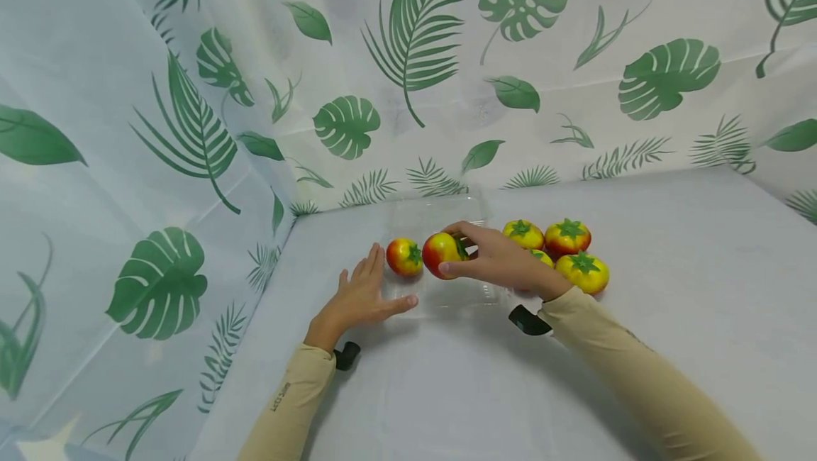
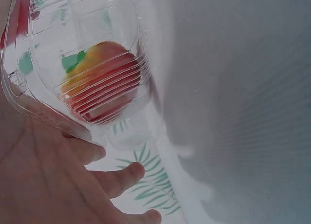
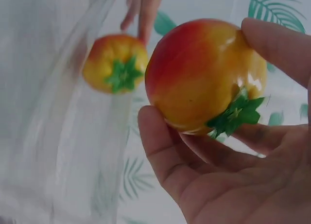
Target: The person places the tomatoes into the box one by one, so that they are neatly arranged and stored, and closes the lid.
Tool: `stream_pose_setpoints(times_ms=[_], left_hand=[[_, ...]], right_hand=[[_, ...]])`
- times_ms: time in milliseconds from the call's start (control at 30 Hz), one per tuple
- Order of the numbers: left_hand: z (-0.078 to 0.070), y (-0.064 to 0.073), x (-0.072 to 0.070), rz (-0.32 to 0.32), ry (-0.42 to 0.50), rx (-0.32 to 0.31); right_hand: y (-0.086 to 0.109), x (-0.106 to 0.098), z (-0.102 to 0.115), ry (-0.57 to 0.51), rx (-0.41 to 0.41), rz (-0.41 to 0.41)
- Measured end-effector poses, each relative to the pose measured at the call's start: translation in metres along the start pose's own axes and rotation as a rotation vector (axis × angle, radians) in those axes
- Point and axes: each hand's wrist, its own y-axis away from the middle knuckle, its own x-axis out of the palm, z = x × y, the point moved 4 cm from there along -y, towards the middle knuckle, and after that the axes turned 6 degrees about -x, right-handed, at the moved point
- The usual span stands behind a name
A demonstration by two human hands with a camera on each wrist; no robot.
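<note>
My right hand (image 1: 501,257) holds a red-and-yellow tomato (image 3: 199,76) with a green star-shaped leaf top, thumb on one side and fingers on the other. The held tomato overlaps the clear plastic box (image 1: 456,296) in the head view. Inside the box, at its left end, lies a second tomato (image 1: 402,257), its leaf top turned to the right. My left hand (image 1: 362,296) is at the box's left side, fingers straight and thumb spread along the near side. In the left wrist view, that palm (image 2: 39,170) lies against the box wall.
Several more tomatoes (image 1: 582,273) stand in a group to the right of the box, partly behind my right forearm. A white cloth (image 1: 676,269) covers the table. Leaf-printed curtains (image 1: 440,92) rise at the back and left.
</note>
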Motion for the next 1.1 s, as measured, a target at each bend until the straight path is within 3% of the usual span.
stream_pose_setpoints(times_ms=[233,667,1100], left_hand=[[0.000,0.001,-0.001,-0.015,-0.012,0.006],[-0.001,0.001,-0.002,-0.023,-0.008,0.006],[-0.002,0.002,-0.002,-0.002,-0.024,0.005]], right_hand=[[-0.015,0.023,0.007,-0.009,-0.005,-0.019],[-0.030,0.058,0.002,-0.093,0.130,-0.022],[-0.039,0.075,-0.004,-0.078,0.107,-0.017]])
